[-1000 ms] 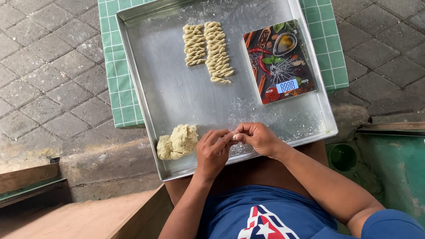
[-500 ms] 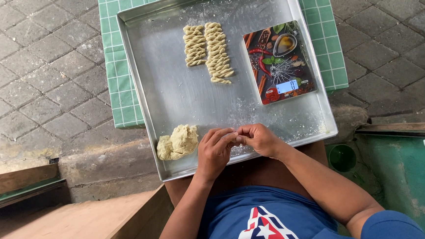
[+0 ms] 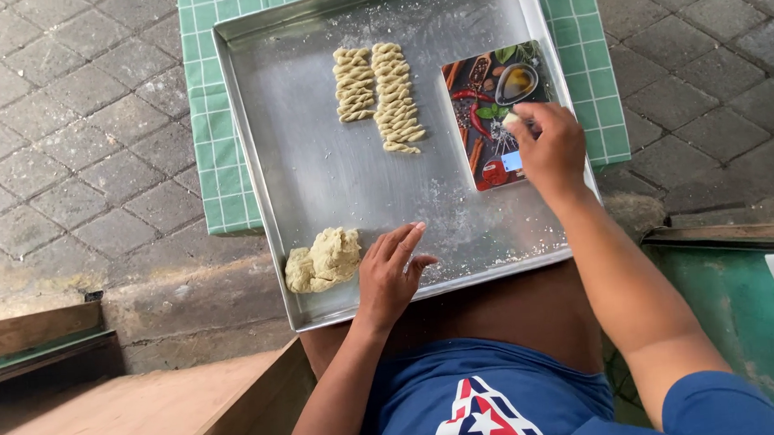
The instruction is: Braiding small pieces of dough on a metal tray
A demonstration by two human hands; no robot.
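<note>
right hand [image 3: 551, 149] pinching a small dough bit [image 3: 512, 121] over the kitchen scale [image 3: 495, 112], as if for weighing.
left hand [image 3: 392, 271] resting open on the metal tray [image 3: 312, 168], steadying it beside the dough lump [image 3: 322, 261].

Even, soft daylight, bright overall, no hard-edged shadows. Metal tray [image 3: 312, 168] gives a broad dull sheen, no blown-out glare; flour dust on it stays readable. Faint soft shadow under the left hand [image 3: 392, 275] and beside the dough lump [image 3: 322, 260]. Focus sharp across the frame: twisted dough pieces [image 3: 379, 92] and paving joints are crisp. Right hand [image 3: 548, 149] slightly soft, likely motion blur. Mild wide-angle stretch at the edges. Lower left wood sits darker.
</note>
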